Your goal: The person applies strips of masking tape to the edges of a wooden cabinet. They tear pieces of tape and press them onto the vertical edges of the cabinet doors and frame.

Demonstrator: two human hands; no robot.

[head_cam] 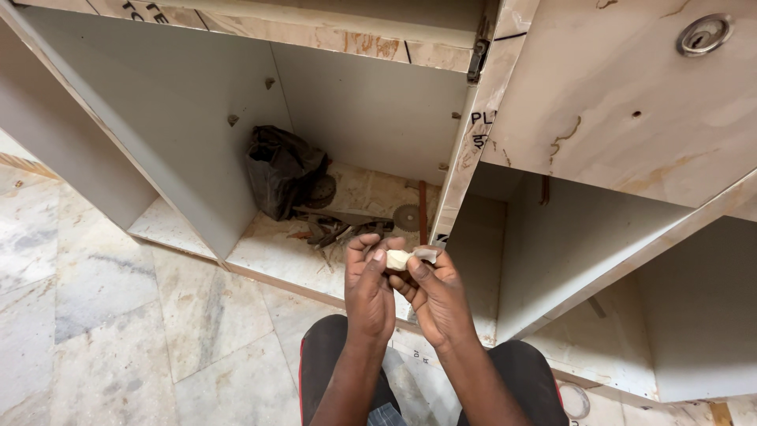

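1. Knees [331, 355]: dark trousers, at the near edge, either side of the forearms.
2. Marble floor [118, 315]: pale veined tiles, near and left.
3. Left hand [371, 288]: raised in front of the cabinet, fingers curled; its grip is closed on the near-left end of a small cream block [399, 258], thumb and forefinger pinching it.
4. Right hand [438, 304]: pressed against the left hand; thumb and forefinger are closed on the right end of the same block, where a pale, thin curl [426, 253] stands out. Whether that curl is tape or film cannot be told.
5. Small cream block: held between both hands, in the air, just in front of the cabinet's upright divider [457, 170].
6. Cabinet floor [268, 252]: left compartment, beyond the hands; scattered hand tools [331, 229], a round disc [407, 217] and a thin reddish rod [423, 209] lie on it.
7. Dark crumpled bag [280, 170]: farther in, against the left compartment's back corner.
8. Cabinet door [623, 102]: far right, pale plywood face, swung open, with a round metal ring pull [704, 34] near its top.
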